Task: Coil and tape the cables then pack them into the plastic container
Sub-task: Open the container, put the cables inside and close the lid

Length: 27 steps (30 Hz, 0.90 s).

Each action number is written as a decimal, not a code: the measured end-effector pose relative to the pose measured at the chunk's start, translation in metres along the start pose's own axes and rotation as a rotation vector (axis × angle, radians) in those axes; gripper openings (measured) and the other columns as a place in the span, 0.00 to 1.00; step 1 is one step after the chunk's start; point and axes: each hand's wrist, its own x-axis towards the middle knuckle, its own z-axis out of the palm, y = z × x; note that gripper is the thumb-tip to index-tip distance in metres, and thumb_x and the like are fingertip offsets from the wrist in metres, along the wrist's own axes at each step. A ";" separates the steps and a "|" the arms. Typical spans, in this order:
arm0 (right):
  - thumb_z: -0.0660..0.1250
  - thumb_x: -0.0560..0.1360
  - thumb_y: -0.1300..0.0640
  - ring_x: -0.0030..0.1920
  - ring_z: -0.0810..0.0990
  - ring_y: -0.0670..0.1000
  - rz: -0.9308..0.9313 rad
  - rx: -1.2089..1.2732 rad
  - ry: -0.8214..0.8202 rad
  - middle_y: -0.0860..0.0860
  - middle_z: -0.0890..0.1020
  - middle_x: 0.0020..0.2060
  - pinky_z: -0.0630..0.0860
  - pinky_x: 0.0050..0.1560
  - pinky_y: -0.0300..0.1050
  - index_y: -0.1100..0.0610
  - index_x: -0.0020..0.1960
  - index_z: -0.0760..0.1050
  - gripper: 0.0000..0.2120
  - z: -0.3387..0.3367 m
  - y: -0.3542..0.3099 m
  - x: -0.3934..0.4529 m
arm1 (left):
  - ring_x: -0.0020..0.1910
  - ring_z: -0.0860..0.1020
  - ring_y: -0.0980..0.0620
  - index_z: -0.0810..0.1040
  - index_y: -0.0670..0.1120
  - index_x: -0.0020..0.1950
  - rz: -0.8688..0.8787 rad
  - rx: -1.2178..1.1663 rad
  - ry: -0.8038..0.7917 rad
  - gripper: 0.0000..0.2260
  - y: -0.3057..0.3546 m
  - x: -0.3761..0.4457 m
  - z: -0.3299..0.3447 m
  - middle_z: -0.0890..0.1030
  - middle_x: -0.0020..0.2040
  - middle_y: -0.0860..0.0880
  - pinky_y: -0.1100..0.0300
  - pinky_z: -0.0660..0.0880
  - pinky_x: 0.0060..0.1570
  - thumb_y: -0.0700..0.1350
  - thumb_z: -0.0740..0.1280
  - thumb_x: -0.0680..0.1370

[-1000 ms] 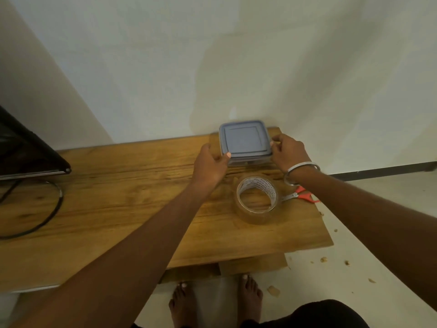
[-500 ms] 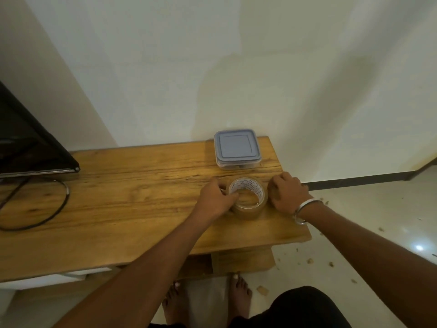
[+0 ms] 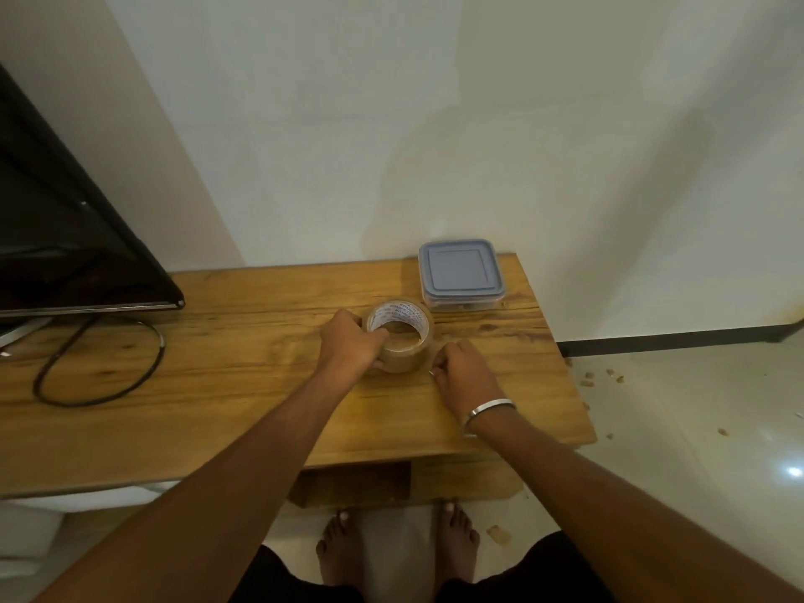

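- Standing at the far left of the wooden table (image 3: 217, 385), a dark screen (image 3: 65, 237) has a black cable (image 3: 100, 372) looped on the wood under it
- The left hand (image 3: 350, 343) grips the roll of brown tape (image 3: 400, 335), fingers curled over its rim and into the hole
- The right hand (image 3: 463, 369) rests on the table just beside the roll, fingers curled in; something small shows at the fingertips, but I cannot tell what it is
- A silver bangle (image 3: 489, 409) sits on the right wrist
- The plastic container (image 3: 461, 274), with its grey lid on, stands near the back right corner, behind the tape
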 end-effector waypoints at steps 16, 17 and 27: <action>0.60 0.77 0.42 0.40 0.79 0.53 0.202 0.394 0.114 0.51 0.81 0.40 0.75 0.41 0.46 0.56 0.50 0.76 0.17 -0.043 -0.011 0.015 | 0.37 0.83 0.47 0.74 0.41 0.56 0.007 -0.064 -0.035 0.14 0.003 -0.013 0.013 0.79 0.54 0.43 0.60 0.79 0.28 0.42 0.72 0.74; 0.61 0.76 0.42 0.39 0.81 0.54 0.220 0.398 0.087 0.52 0.82 0.41 0.78 0.40 0.47 0.55 0.51 0.76 0.17 -0.046 -0.006 0.015 | 0.40 0.83 0.48 0.74 0.41 0.56 0.033 -0.033 -0.037 0.15 0.006 -0.016 0.020 0.79 0.53 0.44 0.59 0.79 0.32 0.43 0.72 0.73; 0.67 0.74 0.56 0.41 0.76 0.52 0.215 0.162 0.165 0.58 0.82 0.48 0.72 0.45 0.41 0.60 0.57 0.77 0.14 -0.089 0.041 0.003 | 0.48 0.78 0.50 0.72 0.47 0.59 0.227 -0.023 -0.119 0.19 0.011 -0.043 0.077 0.76 0.52 0.49 0.58 0.76 0.40 0.56 0.71 0.74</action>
